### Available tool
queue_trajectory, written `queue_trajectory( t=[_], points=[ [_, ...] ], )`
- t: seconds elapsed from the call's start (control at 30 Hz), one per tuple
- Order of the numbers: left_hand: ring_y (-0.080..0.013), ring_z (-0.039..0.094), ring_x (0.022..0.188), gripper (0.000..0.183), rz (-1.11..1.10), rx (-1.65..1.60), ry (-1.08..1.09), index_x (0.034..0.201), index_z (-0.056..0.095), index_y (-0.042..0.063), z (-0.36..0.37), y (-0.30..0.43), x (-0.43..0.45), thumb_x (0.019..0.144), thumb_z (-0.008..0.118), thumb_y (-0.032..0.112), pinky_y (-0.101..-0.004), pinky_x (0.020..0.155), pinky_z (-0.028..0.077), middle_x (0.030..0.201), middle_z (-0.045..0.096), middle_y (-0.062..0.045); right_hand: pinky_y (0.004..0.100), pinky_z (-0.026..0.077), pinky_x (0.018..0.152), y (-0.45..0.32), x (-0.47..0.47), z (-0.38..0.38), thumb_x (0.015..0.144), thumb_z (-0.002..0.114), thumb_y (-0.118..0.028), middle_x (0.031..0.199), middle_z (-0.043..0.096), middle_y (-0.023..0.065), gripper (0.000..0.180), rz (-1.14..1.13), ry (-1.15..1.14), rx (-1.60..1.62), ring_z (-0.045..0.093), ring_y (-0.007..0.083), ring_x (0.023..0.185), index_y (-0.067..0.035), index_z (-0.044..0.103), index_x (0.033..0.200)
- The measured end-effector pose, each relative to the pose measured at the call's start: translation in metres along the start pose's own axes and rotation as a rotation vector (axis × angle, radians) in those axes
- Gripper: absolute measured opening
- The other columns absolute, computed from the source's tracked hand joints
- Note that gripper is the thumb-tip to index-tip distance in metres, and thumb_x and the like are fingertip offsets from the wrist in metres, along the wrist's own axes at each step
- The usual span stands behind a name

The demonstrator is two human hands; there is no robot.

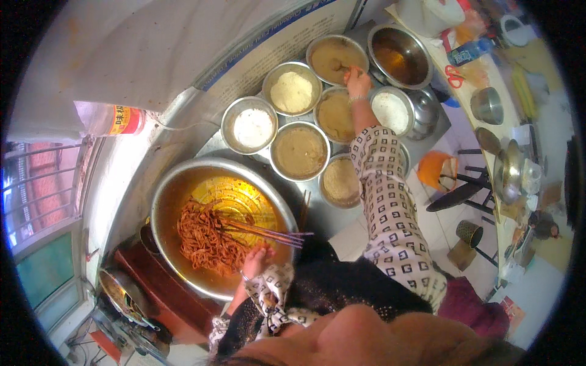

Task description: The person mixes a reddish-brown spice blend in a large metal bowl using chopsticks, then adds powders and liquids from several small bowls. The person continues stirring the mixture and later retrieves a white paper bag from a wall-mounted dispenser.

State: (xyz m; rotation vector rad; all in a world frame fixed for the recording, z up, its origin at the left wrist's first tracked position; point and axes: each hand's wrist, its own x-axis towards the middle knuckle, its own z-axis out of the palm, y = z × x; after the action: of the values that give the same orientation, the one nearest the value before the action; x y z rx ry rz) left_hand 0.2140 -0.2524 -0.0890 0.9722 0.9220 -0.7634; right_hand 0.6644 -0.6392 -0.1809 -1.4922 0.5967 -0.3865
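My right hand (358,83) reaches to the far metal bowl of tan powder (330,54) and grips a spoon (339,67) that dips into it. My left hand (258,261) is over the near side of a large metal basin (223,164), its fingers curled; whether they hold anything is unclear. Reddish-brown, sauce-coated strips (206,238) are heaped in the basin, with yellow-orange oil beside them. Long chopsticks (261,232) with purple ends lean from the heap across the rim, just above my left hand.
Around my right arm stand bowls of white powder (253,128), pale yellow powder (293,93) and tan powder (300,152). A bowl of dark liquid (398,57) is at the far corner. A wok (120,293) sits lower left. An orange container (437,170) and a cluttered counter (474,132) lie right.
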Motion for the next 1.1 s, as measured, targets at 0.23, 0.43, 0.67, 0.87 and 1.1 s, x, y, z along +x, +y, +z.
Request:
queue_trajectory(
  t=[0.23,0.43,0.67,0.87,1.1],
  points=[
    [-0.0203,0.057,0.091,0.023,0.027,-0.047,0.007,0.108,0.052,0.005,0.012,0.006,-0.004,0.089,0.048,0.018,-0.0353,0.072,0.046,0.095,0.058,-0.007,0.0277,0.043,0.041,0.001,0.006,0.001,0.085,0.048,-0.009,0.060,0.058,0.0101,0.015,0.102,-0.106,-0.022,0.053,0.0144,0.045,0.002,0.057,0.088],
    [-0.0197,0.057,0.090,0.023,0.015,-0.050,0.041,0.106,0.052,0.005,0.021,0.013,-0.011,0.088,0.049,0.019,-0.0342,0.070,0.046,0.094,0.058,-0.007,0.0280,0.042,0.039,0.008,0.014,-0.007,0.086,0.045,-0.010,0.059,0.055,0.0123,0.017,0.262,-0.040,0.220,0.051,0.0174,0.044,0.004,0.054,0.086],
    [-0.0206,0.057,0.089,0.022,0.032,-0.054,-0.006,0.107,0.052,0.005,0.018,0.015,-0.017,0.088,0.048,0.016,-0.0354,0.070,0.047,0.096,0.057,-0.008,0.0300,0.045,0.048,0.002,0.005,-0.027,0.086,0.043,-0.008,0.072,0.054,0.0144,0.019,0.370,0.065,0.520,0.053,0.0202,0.057,0.004,0.050,0.100],
    [-0.0217,0.058,0.087,0.022,0.115,-0.215,-0.130,0.105,0.052,0.004,0.010,0.009,-0.028,0.088,0.050,0.017,-0.0390,0.074,0.048,0.094,0.058,-0.011,0.0308,0.046,0.054,-0.038,-0.036,-0.025,0.085,0.047,-0.009,0.074,0.056,0.0150,0.020,0.257,-0.125,0.603,0.053,0.0215,0.061,0.003,0.049,0.101],
    [-0.0172,0.059,0.082,0.022,0.254,-0.233,-0.156,0.105,0.051,0.005,-0.021,-0.023,-0.053,0.088,0.049,0.021,-0.0295,0.067,0.050,0.092,0.060,-0.008,0.0290,0.046,0.054,-0.099,-0.163,0.001,0.085,0.052,-0.015,0.073,0.058,0.0125,0.020,0.240,-0.496,0.568,0.055,0.0182,0.059,0.001,0.056,0.096]
  ],
)
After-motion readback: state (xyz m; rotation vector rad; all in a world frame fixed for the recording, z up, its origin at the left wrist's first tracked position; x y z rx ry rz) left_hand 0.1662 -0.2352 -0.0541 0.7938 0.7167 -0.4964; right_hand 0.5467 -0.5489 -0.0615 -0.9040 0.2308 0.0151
